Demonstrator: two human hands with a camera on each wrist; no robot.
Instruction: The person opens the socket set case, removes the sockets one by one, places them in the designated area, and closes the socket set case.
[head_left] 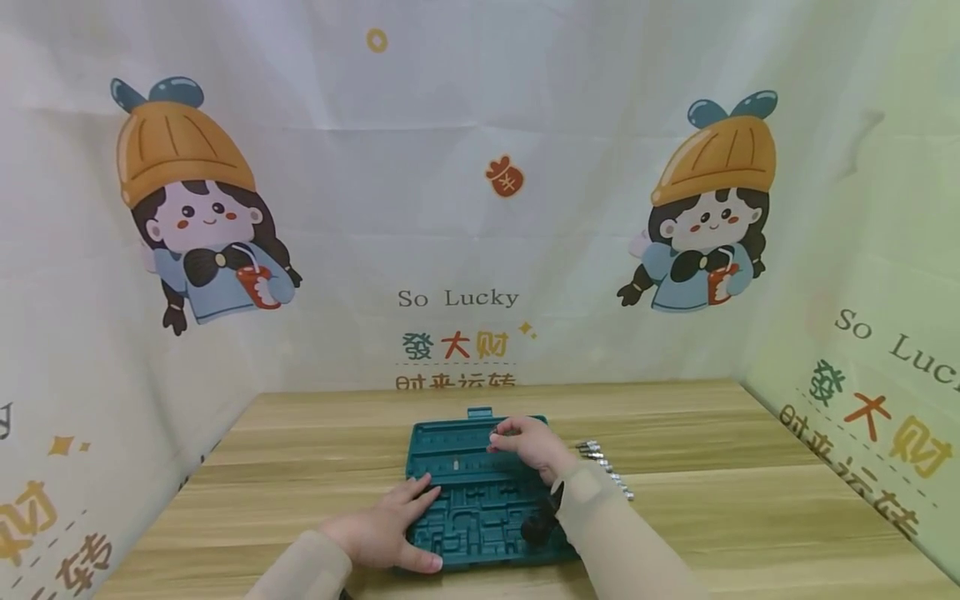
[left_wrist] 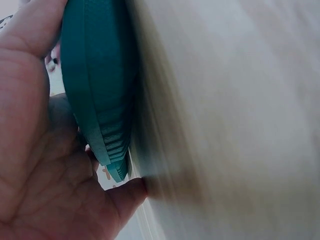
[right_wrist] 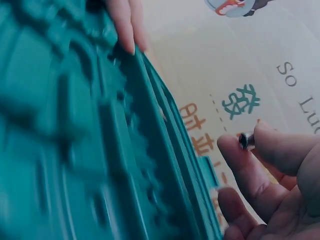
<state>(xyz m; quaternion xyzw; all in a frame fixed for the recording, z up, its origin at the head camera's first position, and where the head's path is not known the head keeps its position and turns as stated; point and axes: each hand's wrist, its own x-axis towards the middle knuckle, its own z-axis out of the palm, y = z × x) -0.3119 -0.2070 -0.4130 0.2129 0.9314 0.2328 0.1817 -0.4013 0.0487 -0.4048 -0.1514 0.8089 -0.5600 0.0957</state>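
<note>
my left hand point(head_left: 386, 533) rests flat, fingers straight, steadying the teal tool case point(head_left: 480, 492) on the table point(head_left: 712, 500). my right hand point(head_left: 528, 443) pinches a small metal bit point(right_wrist: 245, 140) above the case's far slots. a loose pinch could drop the bit among the recesses, and a shifting case would misalign it.

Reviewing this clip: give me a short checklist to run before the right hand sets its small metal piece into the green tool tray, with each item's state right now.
1. Left hand steadies the green tool tray: ok, fingers lie on its near left corner.
2. Right hand has the small metal piece: ok, pinched between thumb and fingertip.
3. Hand is over the tray's far rows: ok in the head view.
4. Target slot free: cannot tell, the slots are too small and blurred.
5. Tray lies flat on the wooden table: ok.
6. Remaining metal bits within reach: ok, lined up right of the tray.
</note>
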